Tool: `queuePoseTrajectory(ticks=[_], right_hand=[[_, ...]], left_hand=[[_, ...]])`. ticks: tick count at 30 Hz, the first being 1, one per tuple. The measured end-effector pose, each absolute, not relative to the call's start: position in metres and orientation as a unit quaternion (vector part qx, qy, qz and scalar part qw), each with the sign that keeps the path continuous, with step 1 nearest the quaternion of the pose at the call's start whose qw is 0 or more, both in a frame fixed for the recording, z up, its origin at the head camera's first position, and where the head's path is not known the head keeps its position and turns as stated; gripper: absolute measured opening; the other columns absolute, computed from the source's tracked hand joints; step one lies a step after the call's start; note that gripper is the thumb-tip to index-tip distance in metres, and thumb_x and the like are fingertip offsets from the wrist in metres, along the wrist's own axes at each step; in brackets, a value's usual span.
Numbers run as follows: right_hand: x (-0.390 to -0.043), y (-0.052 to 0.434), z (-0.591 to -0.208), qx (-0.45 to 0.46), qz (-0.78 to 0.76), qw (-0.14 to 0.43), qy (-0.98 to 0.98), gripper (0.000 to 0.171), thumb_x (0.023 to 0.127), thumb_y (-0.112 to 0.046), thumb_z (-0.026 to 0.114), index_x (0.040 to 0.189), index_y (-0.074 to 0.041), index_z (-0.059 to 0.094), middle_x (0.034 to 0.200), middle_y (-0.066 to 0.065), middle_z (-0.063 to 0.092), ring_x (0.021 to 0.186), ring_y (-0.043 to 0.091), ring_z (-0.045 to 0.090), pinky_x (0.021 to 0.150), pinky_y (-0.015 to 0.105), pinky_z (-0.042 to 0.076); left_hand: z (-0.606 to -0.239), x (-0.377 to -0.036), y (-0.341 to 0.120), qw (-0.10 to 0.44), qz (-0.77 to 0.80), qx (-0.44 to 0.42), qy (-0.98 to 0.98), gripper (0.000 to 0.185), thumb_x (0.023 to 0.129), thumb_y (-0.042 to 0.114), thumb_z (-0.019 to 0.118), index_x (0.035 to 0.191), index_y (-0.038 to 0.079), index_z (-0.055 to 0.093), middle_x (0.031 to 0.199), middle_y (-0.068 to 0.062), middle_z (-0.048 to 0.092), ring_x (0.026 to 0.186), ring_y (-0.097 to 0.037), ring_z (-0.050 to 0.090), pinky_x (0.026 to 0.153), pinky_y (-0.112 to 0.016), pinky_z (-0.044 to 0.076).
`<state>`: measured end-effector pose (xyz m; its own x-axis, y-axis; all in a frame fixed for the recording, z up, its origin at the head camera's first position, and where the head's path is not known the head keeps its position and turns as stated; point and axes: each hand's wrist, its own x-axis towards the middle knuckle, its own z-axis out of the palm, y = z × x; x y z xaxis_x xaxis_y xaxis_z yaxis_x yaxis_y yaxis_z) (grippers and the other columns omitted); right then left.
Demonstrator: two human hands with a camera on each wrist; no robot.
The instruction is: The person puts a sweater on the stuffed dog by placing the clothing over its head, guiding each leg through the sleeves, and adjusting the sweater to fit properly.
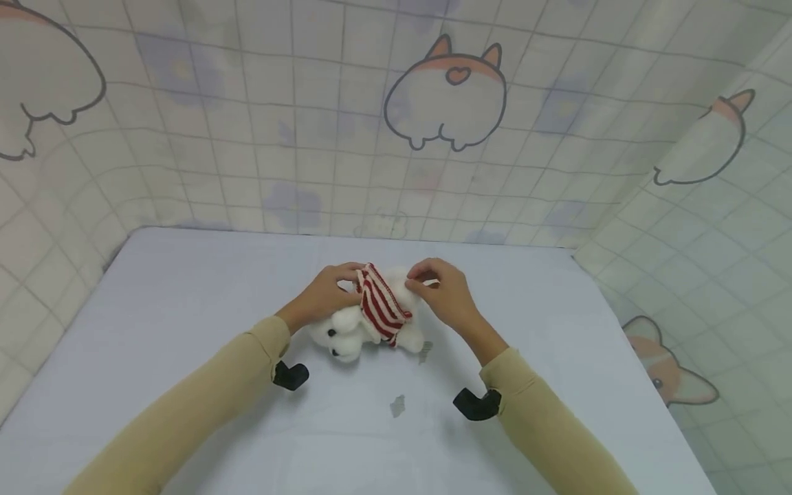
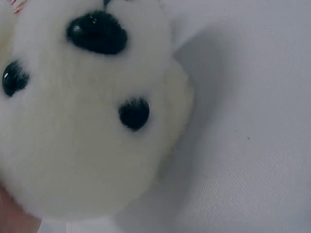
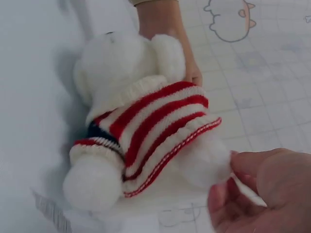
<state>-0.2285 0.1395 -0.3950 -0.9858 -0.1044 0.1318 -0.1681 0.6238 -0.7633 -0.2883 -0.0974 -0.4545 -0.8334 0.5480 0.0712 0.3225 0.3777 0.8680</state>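
A white plush bear [image 1: 346,337] in a red-and-white striped sweater [image 1: 380,306] lies on the pale table [image 1: 185,289], its head toward me. My left hand [image 1: 337,282] holds the bear's far left side by the sweater's edge. My right hand [image 1: 421,283] pinches the bear's white fluffy leg beside the sweater hem. The right wrist view shows the bear [image 3: 116,63], the sweater [image 3: 150,126], my right hand [image 3: 228,179] pinching white fluff, and my left hand [image 3: 190,74] behind the bear. The left wrist view is filled by the bear's face [image 2: 97,145].
Fabric walls printed with cartoon corgis [image 1: 445,96] close off the table at the back and on both sides. Two small grey marks [image 1: 397,405] lie on the cloth near me. Black wrist camera mounts [image 1: 476,404] sit under both sleeves.
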Motion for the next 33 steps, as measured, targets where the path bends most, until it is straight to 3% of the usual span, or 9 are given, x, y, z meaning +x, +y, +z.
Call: queuePoseTrajectory(ticks=[5,11,15,20,23,29,33], right_hand=[[-0.218,0.153,-0.399,0.055,0.429,-0.039,-0.901,0.016,0.09,-0.023,0.069,0.1,-0.011,0.066,0.108,0.007,0.066,0.09,0.02,0.067,0.073,0.032,0.057],[-0.215,0.166,-0.402,0.105,0.443,-0.132,-0.881,0.033,0.089,-0.011,0.067,0.121,-0.015,0.061,0.134,0.005,0.057,0.113,0.026,0.063,0.089,0.038,0.055],[-0.22,0.166,-0.411,0.095,0.458,-0.101,-0.878,0.029,0.088,-0.007,0.067,0.116,-0.011,0.061,0.126,0.008,0.06,0.111,0.027,0.064,0.089,0.037,0.056],[-0.229,0.157,-0.427,0.058,0.466,-0.049,-0.882,0.012,0.087,-0.005,0.069,0.098,-0.005,0.066,0.101,0.011,0.069,0.084,0.017,0.071,0.072,0.029,0.058],[-0.234,0.149,-0.432,0.054,0.476,-0.04,-0.877,0.008,0.086,-0.003,0.068,0.095,-0.001,0.067,0.096,0.013,0.071,0.076,0.014,0.07,0.068,0.028,0.059],[-0.24,0.135,-0.436,0.035,0.502,-0.026,-0.864,0.005,0.087,-0.006,0.069,0.09,-0.003,0.069,0.09,0.013,0.073,0.073,0.013,0.07,0.071,0.028,0.059],[-0.244,0.125,-0.436,0.014,0.512,-0.02,-0.858,0.006,0.088,-0.007,0.069,0.091,-0.003,0.071,0.092,0.013,0.073,0.08,0.015,0.07,0.074,0.027,0.058]], left_hand=[[-0.454,-0.288,-0.1,0.121,0.489,0.271,0.82,0.025,0.088,0.021,0.07,0.112,0.014,0.072,0.146,-0.005,0.049,0.14,-0.029,0.04,0.1,-0.044,0.049],[-0.452,-0.287,-0.1,0.124,0.496,0.275,0.814,0.021,0.087,0.018,0.07,0.108,0.013,0.073,0.146,-0.004,0.049,0.139,-0.028,0.041,0.099,-0.044,0.05],[-0.451,-0.286,-0.101,0.131,0.506,0.277,0.807,0.021,0.086,0.018,0.071,0.107,0.013,0.073,0.146,-0.005,0.049,0.138,-0.027,0.042,0.097,-0.041,0.052],[-0.453,-0.287,-0.101,0.144,0.511,0.289,0.796,0.024,0.085,0.019,0.074,0.108,0.012,0.073,0.146,-0.006,0.049,0.138,-0.027,0.042,0.094,-0.039,0.053],[-0.452,-0.286,-0.099,0.151,0.512,0.299,0.791,0.023,0.085,0.018,0.073,0.107,0.011,0.074,0.145,-0.006,0.05,0.137,-0.027,0.043,0.093,-0.039,0.054],[-0.449,-0.283,-0.094,0.144,0.498,0.312,0.796,0.027,0.084,0.016,0.071,0.111,0.011,0.072,0.142,-0.006,0.051,0.133,-0.028,0.045,0.09,-0.036,0.055],[-0.447,-0.282,-0.091,0.137,0.485,0.309,0.807,0.025,0.085,0.018,0.071,0.108,0.012,0.072,0.141,-0.005,0.049,0.133,-0.026,0.044,0.089,-0.035,0.054]])
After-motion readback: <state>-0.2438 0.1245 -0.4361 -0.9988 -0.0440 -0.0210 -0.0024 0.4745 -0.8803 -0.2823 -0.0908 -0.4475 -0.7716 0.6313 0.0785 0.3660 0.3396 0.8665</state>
